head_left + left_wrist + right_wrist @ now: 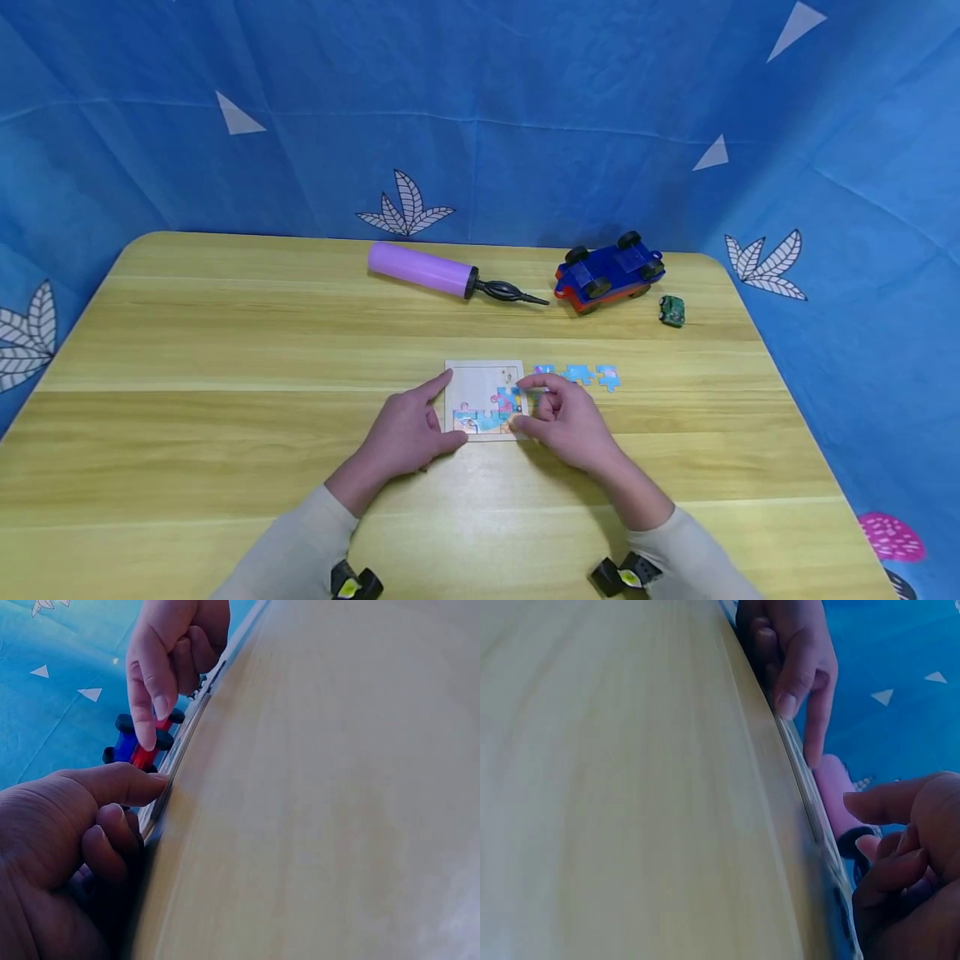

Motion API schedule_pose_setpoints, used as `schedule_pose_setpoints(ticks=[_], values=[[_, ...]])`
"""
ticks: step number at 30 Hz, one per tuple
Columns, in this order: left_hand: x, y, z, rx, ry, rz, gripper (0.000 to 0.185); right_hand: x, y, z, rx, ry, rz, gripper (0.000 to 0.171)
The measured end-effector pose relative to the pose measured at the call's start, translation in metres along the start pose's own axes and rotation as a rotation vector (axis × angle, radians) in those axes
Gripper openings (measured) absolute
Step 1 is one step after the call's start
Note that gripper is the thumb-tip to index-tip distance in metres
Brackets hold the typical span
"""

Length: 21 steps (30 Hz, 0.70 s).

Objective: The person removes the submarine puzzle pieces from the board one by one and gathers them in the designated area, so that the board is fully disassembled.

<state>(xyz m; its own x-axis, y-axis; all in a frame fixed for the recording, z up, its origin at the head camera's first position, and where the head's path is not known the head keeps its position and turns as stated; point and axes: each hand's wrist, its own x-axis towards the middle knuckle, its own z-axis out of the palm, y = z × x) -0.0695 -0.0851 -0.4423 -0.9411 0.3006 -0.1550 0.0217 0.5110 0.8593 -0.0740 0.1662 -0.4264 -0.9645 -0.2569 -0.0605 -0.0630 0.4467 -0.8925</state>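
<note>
No readable text, no legible labels, brands or numbers

A bright blue cloth backdrop [480, 50] hung behind the table and ran along both sides, loosely rippled and crossed by a long horizontal crease [360, 114]. Pale triangles [238, 117] and white, black-outlined leaf sprigs [408, 207] patterned it, with a pink printed oval [892, 537] low on the right. The wood-grain tabletop [225, 333] had rounded far corners; soft light glinted off its near middle, while the cloth darkened toward the upper right.
</note>
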Motion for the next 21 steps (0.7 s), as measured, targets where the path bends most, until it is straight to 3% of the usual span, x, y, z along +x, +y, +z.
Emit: schedule_pose_setpoints(ticks=[21], values=[[0.001,0.000,-0.001,-0.001,-0.009,0.001,0.092,0.006,-0.008,0.023,-0.069,0.018,0.098,0.044]])
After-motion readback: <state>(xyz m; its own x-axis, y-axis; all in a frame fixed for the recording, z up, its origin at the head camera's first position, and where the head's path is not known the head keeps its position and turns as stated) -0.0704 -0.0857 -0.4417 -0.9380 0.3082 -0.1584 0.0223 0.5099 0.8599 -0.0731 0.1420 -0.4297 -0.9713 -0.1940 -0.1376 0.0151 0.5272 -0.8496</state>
